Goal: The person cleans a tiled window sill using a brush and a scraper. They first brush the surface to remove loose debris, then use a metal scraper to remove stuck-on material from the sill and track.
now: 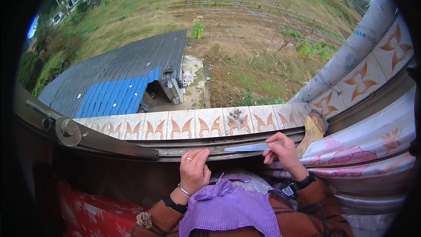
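Observation:
My right hand (280,150) is closed around the end of a flat, pale, tapered blade (246,148), which looks like a knife; its handle is hidden in the fingers. The blade lies level just over the metal window track (206,149), its tip pointing left. My left hand (195,167) rests at the edge of that track with its fingers stretched out side by side, a ring on one of them, and nothing visible in it. Right of my right hand, a brush (312,134) with a yellow handle and dark bristles leans in the window's corner.
Beyond the track runs a tiled outer ledge (184,125) with dark dirt (237,117) on it. A sliding window frame (101,138) stands at left. A patterned curtain (364,153) hangs at right. Below outside lie a shed roof (127,68) and a field.

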